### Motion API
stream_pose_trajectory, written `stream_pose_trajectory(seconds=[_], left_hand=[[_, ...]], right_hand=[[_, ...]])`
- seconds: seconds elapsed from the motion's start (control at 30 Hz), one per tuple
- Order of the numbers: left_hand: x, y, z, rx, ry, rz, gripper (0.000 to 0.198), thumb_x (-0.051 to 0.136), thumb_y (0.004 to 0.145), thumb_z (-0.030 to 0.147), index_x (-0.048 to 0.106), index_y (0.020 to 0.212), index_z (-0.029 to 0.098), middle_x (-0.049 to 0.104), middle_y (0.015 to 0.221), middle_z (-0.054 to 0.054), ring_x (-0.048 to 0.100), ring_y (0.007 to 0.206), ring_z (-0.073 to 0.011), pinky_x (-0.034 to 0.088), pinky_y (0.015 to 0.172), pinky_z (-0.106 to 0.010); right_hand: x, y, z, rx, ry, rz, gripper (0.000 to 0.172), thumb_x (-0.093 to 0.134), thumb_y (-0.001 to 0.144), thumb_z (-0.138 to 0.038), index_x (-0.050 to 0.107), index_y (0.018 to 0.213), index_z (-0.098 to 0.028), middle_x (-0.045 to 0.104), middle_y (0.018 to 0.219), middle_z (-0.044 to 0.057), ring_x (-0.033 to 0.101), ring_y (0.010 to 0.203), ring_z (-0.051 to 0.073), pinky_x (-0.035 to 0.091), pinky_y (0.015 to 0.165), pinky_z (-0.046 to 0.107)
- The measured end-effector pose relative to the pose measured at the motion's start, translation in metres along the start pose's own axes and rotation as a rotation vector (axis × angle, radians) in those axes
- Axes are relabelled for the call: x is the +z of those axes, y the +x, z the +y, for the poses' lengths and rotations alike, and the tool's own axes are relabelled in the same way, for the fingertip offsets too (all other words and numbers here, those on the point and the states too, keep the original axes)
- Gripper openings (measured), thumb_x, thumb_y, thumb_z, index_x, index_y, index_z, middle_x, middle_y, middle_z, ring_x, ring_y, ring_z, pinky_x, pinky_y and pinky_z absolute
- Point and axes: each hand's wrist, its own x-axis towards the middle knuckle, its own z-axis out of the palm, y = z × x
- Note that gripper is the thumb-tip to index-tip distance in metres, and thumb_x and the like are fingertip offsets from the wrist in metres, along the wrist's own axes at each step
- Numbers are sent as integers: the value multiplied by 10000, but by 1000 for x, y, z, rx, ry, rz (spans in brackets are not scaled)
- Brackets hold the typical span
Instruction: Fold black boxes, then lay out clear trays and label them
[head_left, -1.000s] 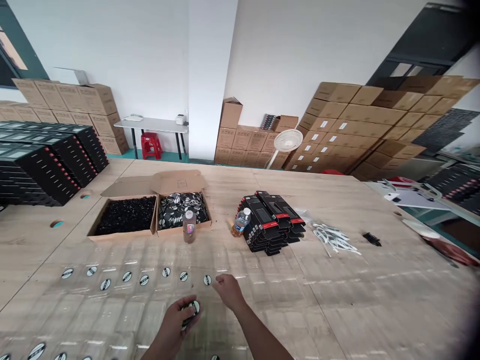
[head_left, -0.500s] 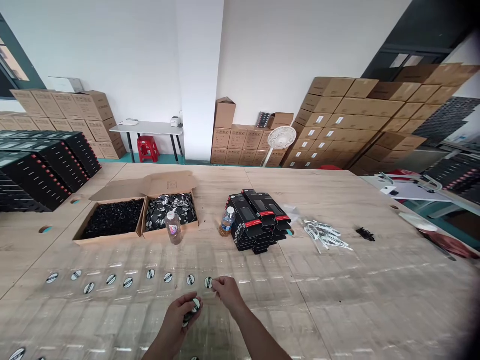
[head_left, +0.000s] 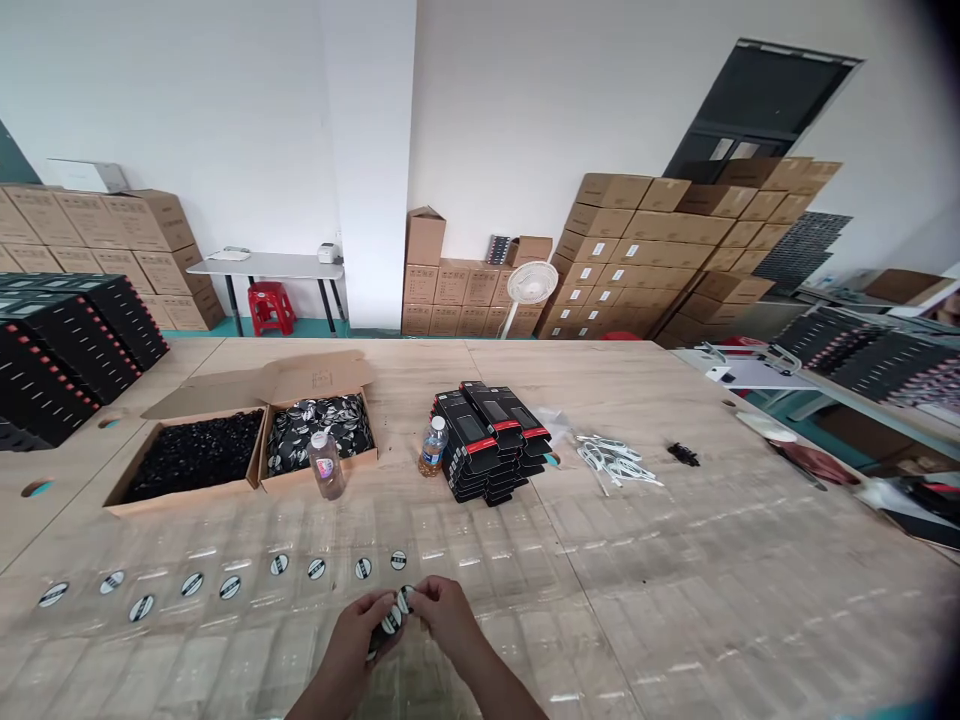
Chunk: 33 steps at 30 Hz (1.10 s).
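My left hand (head_left: pixel 355 640) is closed around a small stack of round black-and-white stickers (head_left: pixel 391 621). My right hand (head_left: pixel 444 612) pinches one round sticker (head_left: pixel 406 599) at the stack's upper right edge, and the two hands nearly meet. Rows of clear plastic trays or sleeves (head_left: pixel 495 600) cover the near part of the table under both hands. Beyond my hands, similar round stickers lie singly on the clear plastic in an uneven row, the closest sticker (head_left: pixel 398 560) just ahead of my fingers.
Behind the plastic stand an open carton of black pieces (head_left: pixel 191 455), a carton of round discs (head_left: pixel 321 430), two bottles, the nearer bottle (head_left: pixel 326 466) at left, and stacked black boxes (head_left: pixel 487 440). White cables (head_left: pixel 615 460) lie to the right. Cartons (head_left: pixel 637 250) line the wall.
My right hand has come back from the row, where a sticker now lies on the plastic, to the stack in my left hand and holds another sticker. The view has turned slightly right.
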Motion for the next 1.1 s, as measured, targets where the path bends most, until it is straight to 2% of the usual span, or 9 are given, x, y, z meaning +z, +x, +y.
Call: stream_pose_trajectory(seconds=[0.13,0.27,0.37,0.47,0.57,0.63,0.77,0.93,1.1], left_hand=[[-3,-3,-2,-36,-4,-22,304,819,549,90,702,823,150,759,817,-75,709,782,-173,569,761,-275],[-4,-4,-5,-31,41,18,350,836,538,146,698,860,163,746,753,-39,698,723,-157,555,667,-236],[0,-6,-7,-12,88,28,367,866,493,225,705,816,160,725,685,-12,658,621,-128,520,579,-208],[6,-8,-9,-7,141,-4,340,878,468,283,704,723,141,685,576,-1,586,509,-100,474,510,-198],[13,-12,-12,-17,178,-49,334,879,462,324,696,673,141,656,523,9,547,466,-87,434,473,-190],[15,-15,-14,-36,191,-82,357,877,466,344,711,710,143,672,552,5,549,468,-85,438,479,-193],[14,-18,-19,-83,198,-130,400,868,489,339,727,805,138,691,593,-6,570,497,-89,483,534,-205],[9,-17,-25,-161,222,-103,346,840,530,236,716,841,152,726,671,-28,640,603,-119,536,627,-234],[11,-18,-30,-194,312,-102,332,839,528,223,715,824,136,734,658,-45,632,568,-127,508,556,-226]], right_hand=[[-30,15,6,55,-27,121,253,582,694,-419,573,606,-182,565,543,-20,477,466,113,346,470,235],[-52,13,8,78,-77,148,212,629,653,-348,551,544,-184,558,519,-14,489,464,119,356,485,239],[-47,-4,6,59,-53,71,238,610,694,-409,615,654,-175,622,605,6,502,478,115,368,488,238],[-28,-23,4,26,-7,-24,302,647,681,-463,653,725,-165,643,651,6,518,512,114,391,503,236],[-14,-36,3,-15,35,-19,284,692,639,-438,624,669,-164,598,612,-18,516,554,118,400,525,232],[-13,-41,5,-23,53,16,289,668,655,-446,592,635,-167,568,582,-26,487,535,112,375,505,231],[-26,-51,13,8,62,62,300,612,692,-470,586,681,-171,557,589,-29,427,485,93,319,466,227],[-51,-76,37,98,2,49,261,566,732,-430,519,628,-196,507,512,-46,422,452,96,307,465,221],[-65,-104,59,163,-133,71,272,594,680,-278,481,449,-189,482,421,-23,439,422,119,310,478,242]])
